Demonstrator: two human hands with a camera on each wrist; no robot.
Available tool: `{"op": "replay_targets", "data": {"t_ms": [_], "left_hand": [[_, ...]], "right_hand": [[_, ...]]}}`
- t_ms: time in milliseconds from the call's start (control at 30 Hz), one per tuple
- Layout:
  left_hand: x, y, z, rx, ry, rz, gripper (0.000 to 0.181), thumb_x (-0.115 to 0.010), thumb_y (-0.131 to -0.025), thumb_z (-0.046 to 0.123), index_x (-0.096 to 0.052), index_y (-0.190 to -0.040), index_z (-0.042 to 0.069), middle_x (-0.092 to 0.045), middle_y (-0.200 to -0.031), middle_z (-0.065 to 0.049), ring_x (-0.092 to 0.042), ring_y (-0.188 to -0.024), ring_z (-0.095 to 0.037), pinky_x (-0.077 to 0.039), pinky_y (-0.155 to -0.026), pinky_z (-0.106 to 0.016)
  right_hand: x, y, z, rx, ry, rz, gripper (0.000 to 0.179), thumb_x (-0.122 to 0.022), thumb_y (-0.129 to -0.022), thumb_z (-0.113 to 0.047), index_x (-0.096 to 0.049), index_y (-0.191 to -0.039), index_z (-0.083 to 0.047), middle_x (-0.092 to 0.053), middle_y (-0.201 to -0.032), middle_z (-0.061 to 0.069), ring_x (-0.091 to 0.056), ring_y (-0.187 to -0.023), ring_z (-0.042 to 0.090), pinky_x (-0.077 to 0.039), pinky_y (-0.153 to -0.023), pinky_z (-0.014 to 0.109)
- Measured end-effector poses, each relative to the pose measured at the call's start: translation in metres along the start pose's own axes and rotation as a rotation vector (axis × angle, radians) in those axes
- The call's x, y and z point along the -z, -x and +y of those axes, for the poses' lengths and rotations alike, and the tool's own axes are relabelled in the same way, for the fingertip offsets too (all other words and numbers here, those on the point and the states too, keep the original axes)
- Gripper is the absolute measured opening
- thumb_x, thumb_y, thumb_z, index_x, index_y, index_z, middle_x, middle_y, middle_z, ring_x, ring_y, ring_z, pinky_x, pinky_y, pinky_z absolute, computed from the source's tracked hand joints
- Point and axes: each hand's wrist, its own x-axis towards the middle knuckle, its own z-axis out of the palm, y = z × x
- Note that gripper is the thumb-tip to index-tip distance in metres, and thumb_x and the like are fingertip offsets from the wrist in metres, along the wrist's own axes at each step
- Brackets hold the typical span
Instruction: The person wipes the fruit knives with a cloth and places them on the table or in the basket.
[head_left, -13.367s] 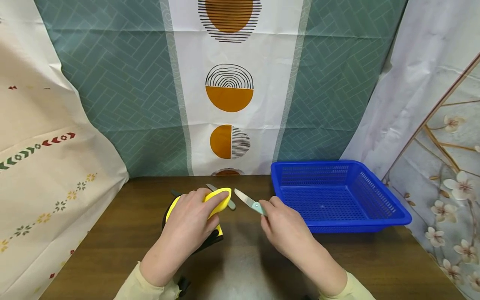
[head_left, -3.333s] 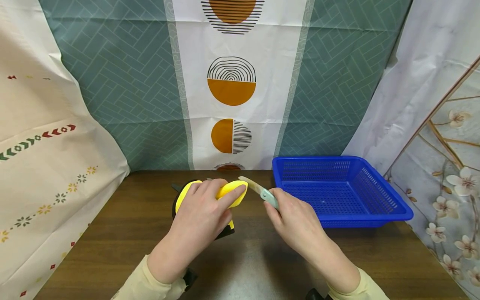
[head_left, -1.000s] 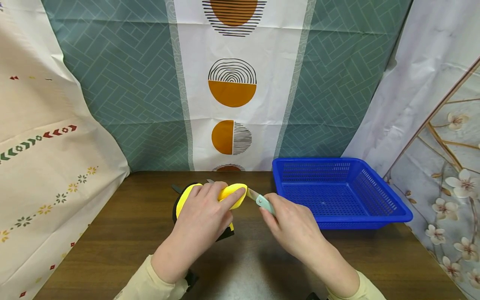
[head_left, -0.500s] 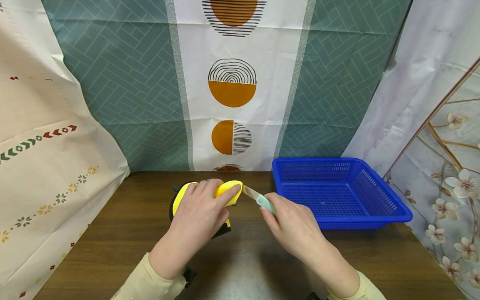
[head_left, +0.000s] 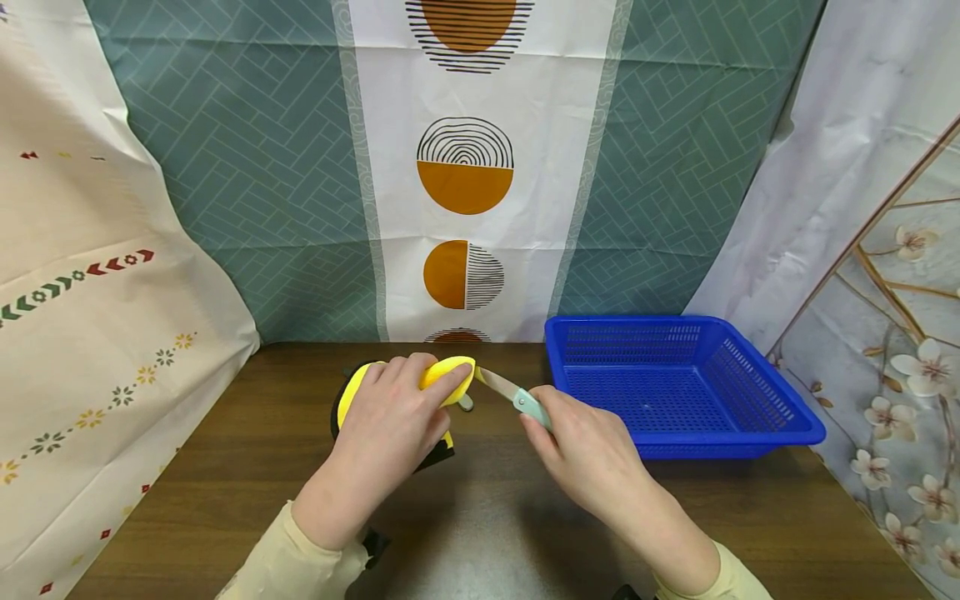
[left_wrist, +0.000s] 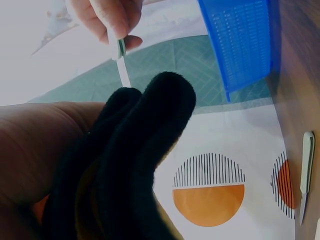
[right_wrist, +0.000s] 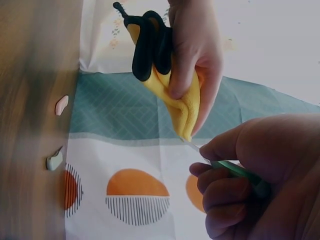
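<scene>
My left hand [head_left: 390, 425] grips a folded yellow cloth [head_left: 447, 379] with black edging, above the table. Its fold and a black loop show in the right wrist view, where the yellow end of the cloth [right_wrist: 182, 112] points at the blade. My right hand [head_left: 588, 446] holds a small knife [head_left: 532, 408] by its mint-green handle. The blade points left, its tip at the cloth's end, and most of the blade is bare. Behind the left hand, the end of another pale-handled knife [head_left: 466, 403] peeks out on the table; the left wrist view shows this knife [left_wrist: 307, 160] more fully.
A blue perforated plastic basket [head_left: 682, 442] stands at the back right of the brown wooden table [head_left: 247, 467]. A pink-handled item [right_wrist: 61, 105] and a pale green one [right_wrist: 54, 161] lie on the table in the right wrist view. Patterned fabric [head_left: 468, 208] hangs behind.
The left hand has drawn the cloth leftward along the blade toward its tip, so more blade shows over the last second. The right hand has stayed nearly still.
</scene>
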Motion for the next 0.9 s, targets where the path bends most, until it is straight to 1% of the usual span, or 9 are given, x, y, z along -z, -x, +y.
{"op": "replay_targets", "data": {"t_ms": [133, 267, 400, 567, 767, 900], "left_hand": [[0.0, 0.001, -0.005, 0.007, -0.008, -0.002, 0.056, -0.085, -0.082, 0.007, -0.074, -0.135, 0.021, -0.066, -0.107, -0.015, -0.065, -0.086, -0.037, -0.052, -0.076, -0.05], [0.001, 0.001, -0.009, 0.029, -0.008, -0.01, 0.057, -0.085, -0.081, 0.006, -0.074, -0.135, 0.021, -0.067, -0.109, -0.015, -0.065, -0.088, -0.038, -0.052, -0.076, -0.051], [0.002, 0.001, -0.01, 0.039, 0.002, -0.006, 0.058, -0.085, -0.081, 0.004, -0.074, -0.135, 0.021, -0.067, -0.11, -0.016, -0.065, -0.088, -0.038, -0.051, -0.076, -0.051], [0.004, -0.001, -0.004, 0.015, 0.017, 0.005, 0.057, -0.084, -0.082, 0.005, -0.073, -0.135, 0.022, -0.066, -0.11, -0.015, -0.065, -0.087, -0.037, -0.052, -0.077, -0.051], [0.006, -0.003, 0.007, -0.015, 0.032, 0.01, 0.058, -0.088, -0.083, 0.01, -0.074, -0.138, 0.023, -0.067, -0.112, -0.014, -0.067, -0.091, -0.036, -0.053, -0.079, -0.05], [0.006, -0.004, 0.014, -0.034, 0.038, 0.032, 0.057, -0.088, -0.081, 0.009, -0.075, -0.135, 0.024, -0.067, -0.111, -0.013, -0.069, -0.093, -0.036, -0.055, -0.079, -0.05]], "right_hand": [[0.0, 0.0, 0.0, 0.0, -0.003, -0.001, 0.011, -0.078, -0.103, -0.019, -0.068, -0.105, -0.016, -0.047, -0.075, -0.012, -0.045, -0.06, 0.009, -0.04, -0.051, 0.03], [0.0, 0.001, 0.0, 0.002, 0.0, 0.002, 0.011, -0.078, -0.103, -0.019, -0.068, -0.105, -0.016, -0.047, -0.075, -0.012, -0.044, -0.06, 0.009, -0.04, -0.051, 0.03], [-0.001, 0.001, 0.0, 0.008, 0.004, 0.008, 0.011, -0.078, -0.103, -0.018, -0.068, -0.106, -0.015, -0.047, -0.076, -0.012, -0.044, -0.06, 0.009, -0.04, -0.051, 0.029], [-0.001, 0.0, 0.0, 0.011, 0.007, 0.008, 0.011, -0.078, -0.103, -0.018, -0.069, -0.107, -0.015, -0.048, -0.076, -0.012, -0.045, -0.06, 0.009, -0.04, -0.051, 0.029], [-0.002, 0.001, 0.001, 0.012, 0.016, -0.001, 0.011, -0.078, -0.102, -0.018, -0.07, -0.109, -0.014, -0.051, -0.078, -0.011, -0.046, -0.062, 0.009, -0.041, -0.051, 0.03], [-0.002, 0.001, 0.002, 0.008, 0.01, -0.007, 0.012, -0.079, -0.102, -0.018, -0.069, -0.108, -0.014, -0.05, -0.077, -0.011, -0.046, -0.061, 0.009, -0.04, -0.051, 0.029]]}}
